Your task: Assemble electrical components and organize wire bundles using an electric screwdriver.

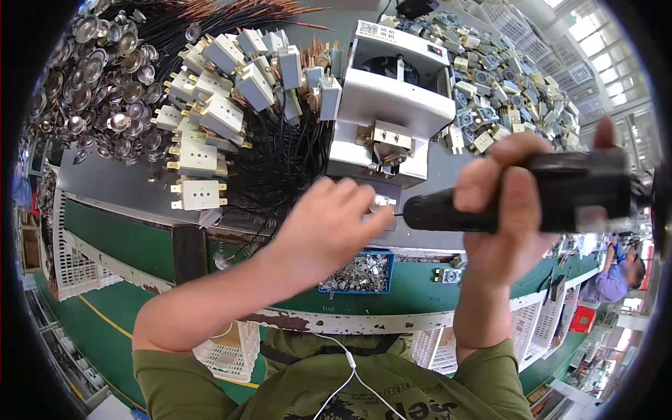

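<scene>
My right hand (514, 203) is wrapped around a black electric screwdriver (448, 212), held almost level. Its thin bit points left and reaches the fingertips of my left hand (332, 217). That hand is closed, its fingers pressed together over a small pale part (381, 203) with metal on it; most of the part is hidden, so its kind does not show. Just beyond both hands stands a white bench machine (392, 98) with a metal fixture (392, 140) at its front. Grey-white plastic blocks with brass terminals (201, 194) and black wires lie left of it.
Round metal cups (94, 70) are heaped at the far left. More assembled blocks (490, 84) cover the right back. A blue tray (357, 288) of small metal pieces sits in front of me, and a single block (446, 275) lies right of it. A person (616, 280) sits farther right.
</scene>
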`<state>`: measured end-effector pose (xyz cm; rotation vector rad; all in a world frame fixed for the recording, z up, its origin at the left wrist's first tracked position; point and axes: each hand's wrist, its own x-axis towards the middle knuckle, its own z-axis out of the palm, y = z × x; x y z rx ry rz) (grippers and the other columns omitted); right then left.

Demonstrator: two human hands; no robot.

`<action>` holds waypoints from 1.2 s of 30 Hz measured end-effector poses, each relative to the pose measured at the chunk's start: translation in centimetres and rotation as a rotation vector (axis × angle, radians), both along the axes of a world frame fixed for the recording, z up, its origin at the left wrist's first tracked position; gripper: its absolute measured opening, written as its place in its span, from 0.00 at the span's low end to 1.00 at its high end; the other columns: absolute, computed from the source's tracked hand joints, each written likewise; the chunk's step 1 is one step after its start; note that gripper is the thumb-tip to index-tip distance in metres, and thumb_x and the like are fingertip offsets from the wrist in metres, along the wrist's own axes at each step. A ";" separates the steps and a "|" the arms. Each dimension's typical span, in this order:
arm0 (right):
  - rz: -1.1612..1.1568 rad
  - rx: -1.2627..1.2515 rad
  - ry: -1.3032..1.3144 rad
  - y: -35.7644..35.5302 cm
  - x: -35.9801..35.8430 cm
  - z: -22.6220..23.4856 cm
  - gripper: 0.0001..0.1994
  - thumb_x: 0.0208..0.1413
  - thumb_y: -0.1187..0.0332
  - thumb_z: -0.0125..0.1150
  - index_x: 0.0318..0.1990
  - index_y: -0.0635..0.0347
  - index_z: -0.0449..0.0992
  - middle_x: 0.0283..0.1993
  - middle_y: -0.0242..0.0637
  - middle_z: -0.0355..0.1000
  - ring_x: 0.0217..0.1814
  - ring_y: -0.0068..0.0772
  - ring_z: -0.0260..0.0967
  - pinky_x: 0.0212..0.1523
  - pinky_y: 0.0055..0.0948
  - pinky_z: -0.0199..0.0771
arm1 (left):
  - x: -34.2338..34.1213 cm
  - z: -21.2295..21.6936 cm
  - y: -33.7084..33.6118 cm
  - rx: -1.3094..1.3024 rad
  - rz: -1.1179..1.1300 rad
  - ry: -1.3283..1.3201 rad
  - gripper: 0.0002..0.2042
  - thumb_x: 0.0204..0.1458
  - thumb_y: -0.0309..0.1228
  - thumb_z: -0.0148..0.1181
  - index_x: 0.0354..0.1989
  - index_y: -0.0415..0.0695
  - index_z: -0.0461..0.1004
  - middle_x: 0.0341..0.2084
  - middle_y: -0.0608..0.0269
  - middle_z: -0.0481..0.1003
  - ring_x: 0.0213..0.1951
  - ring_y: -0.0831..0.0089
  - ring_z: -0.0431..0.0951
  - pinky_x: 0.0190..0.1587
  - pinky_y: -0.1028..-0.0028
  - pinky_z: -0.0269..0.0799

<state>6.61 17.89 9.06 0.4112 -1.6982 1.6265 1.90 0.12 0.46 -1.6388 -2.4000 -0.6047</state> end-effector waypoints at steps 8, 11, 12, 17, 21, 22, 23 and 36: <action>-0.035 0.016 -0.028 0.4 0.1 0.4 0.41 0.63 0.76 0.55 0.76 0.52 0.35 0.43 0.47 0.72 0.23 0.25 0.67 0.26 0.28 0.73 | 4.4 -1.7 -0.3 -0.280 -0.177 -0.020 0.04 0.42 0.30 0.59 0.27 0.49 0.72 0.28 0.67 0.66 0.36 0.71 0.69 0.39 0.71 0.63; -0.089 -0.056 0.040 0.0 0.9 2.2 0.36 0.66 0.69 0.53 0.75 0.54 0.38 0.39 0.43 0.70 0.25 0.23 0.64 0.24 0.26 0.70 | 4.4 -1.3 -0.6 -0.184 -0.195 -0.171 0.07 0.44 0.31 0.60 0.32 0.47 0.72 0.28 0.66 0.67 0.35 0.69 0.71 0.38 0.70 0.64; -0.106 -0.091 0.068 -0.2 1.1 3.1 0.35 0.67 0.68 0.52 0.75 0.55 0.38 0.38 0.42 0.70 0.25 0.22 0.64 0.24 0.25 0.69 | 4.6 -1.3 -0.7 -0.183 -0.197 -0.163 0.07 0.44 0.31 0.60 0.32 0.47 0.72 0.28 0.66 0.67 0.35 0.69 0.71 0.38 0.70 0.64; -0.159 -0.121 0.022 -1.5 -3.3 1.0 0.42 0.64 0.76 0.55 0.76 0.48 0.33 0.40 0.45 0.73 0.25 0.24 0.68 0.29 0.30 0.74 | 4.7 -1.8 -0.7 -0.162 -0.238 -0.347 0.09 0.45 0.28 0.61 0.35 0.43 0.73 0.29 0.62 0.71 0.36 0.64 0.75 0.40 0.65 0.69; -0.132 -0.145 0.059 -0.9 -3.6 -0.2 0.44 0.63 0.78 0.55 0.76 0.47 0.30 0.42 0.45 0.73 0.25 0.25 0.69 0.30 0.31 0.75 | 4.8 -2.0 -0.6 -0.172 -0.259 -0.422 0.10 0.46 0.27 0.59 0.38 0.40 0.74 0.30 0.60 0.73 0.38 0.62 0.76 0.41 0.64 0.71; -0.137 -0.143 0.059 -0.9 -3.7 -0.3 0.43 0.63 0.78 0.55 0.76 0.48 0.30 0.42 0.46 0.73 0.25 0.25 0.69 0.30 0.31 0.75 | 4.8 -2.1 -0.7 -0.170 -0.254 -0.420 0.10 0.46 0.27 0.59 0.38 0.40 0.74 0.30 0.60 0.73 0.38 0.62 0.76 0.41 0.64 0.71; -0.132 -0.142 0.061 -1.1 -3.8 -0.5 0.43 0.63 0.78 0.55 0.76 0.48 0.30 0.42 0.46 0.73 0.25 0.25 0.69 0.30 0.31 0.75 | 4.9 -2.3 -0.8 -0.162 -0.257 -0.427 0.10 0.47 0.27 0.59 0.38 0.40 0.74 0.30 0.60 0.73 0.38 0.62 0.76 0.41 0.64 0.72; -0.019 -0.005 0.063 -2.1 -4.6 -0.1 0.49 0.60 0.81 0.58 0.76 0.48 0.26 0.40 0.46 0.74 0.25 0.26 0.70 0.30 0.27 0.75 | 4.6 -1.6 -0.8 -0.182 -0.282 -0.389 0.09 0.47 0.28 0.58 0.38 0.40 0.74 0.30 0.61 0.73 0.37 0.64 0.76 0.41 0.65 0.71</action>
